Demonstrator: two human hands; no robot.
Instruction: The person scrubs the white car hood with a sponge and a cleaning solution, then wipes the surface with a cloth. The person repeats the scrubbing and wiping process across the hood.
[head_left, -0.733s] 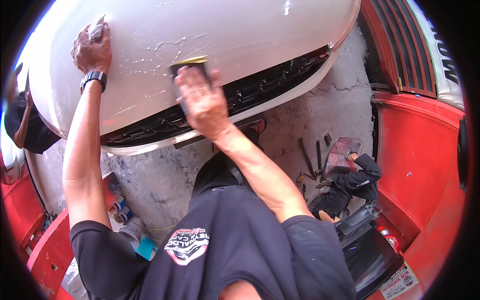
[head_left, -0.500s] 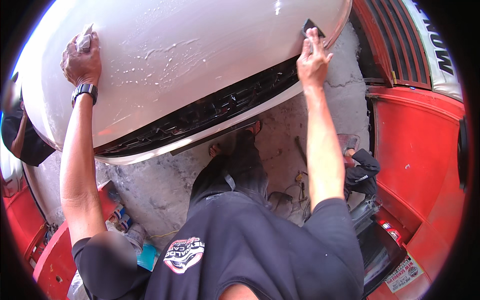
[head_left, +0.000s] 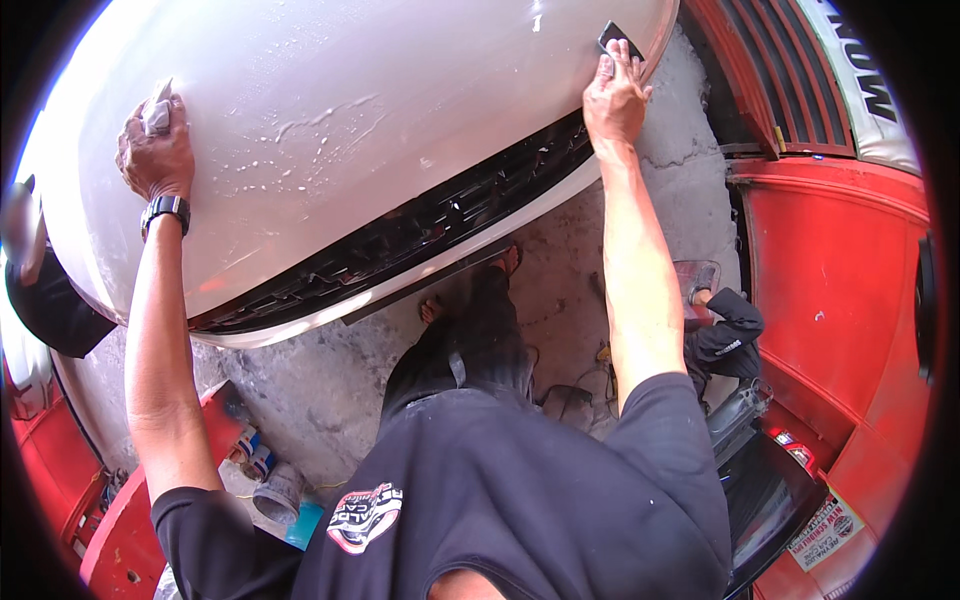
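Observation:
Beneath both hands is a pale, glossy car hood [head_left: 400, 60], wet with drops and streaks, above a black grille [head_left: 450, 205]. My left hand [head_left: 155, 155], with a dark watch [head_left: 166, 210] on its wrist, rests on the hood's left side. Its fingers are closed round a crumpled whitish cloth [head_left: 158, 110]. Near the hood's right edge, my right hand [head_left: 615, 105] presses a dark, flat rectangular pad [head_left: 618, 38] against the surface. The pad's exact kind cannot be made out.
Another person in dark clothing [head_left: 60, 310] stands at the far left, and one with a dark sleeve [head_left: 735, 335] is low at the right. Red panels [head_left: 830, 290] line the right side. Cans [head_left: 255, 455] and a grey bucket [head_left: 280, 493] stand at lower left on the concrete floor [head_left: 310, 380].
My right hand has slid the dark pad slightly farther up along the hood's right edge. The whole view has shifted a little; my left hand keeps its place on the hood with the cloth.

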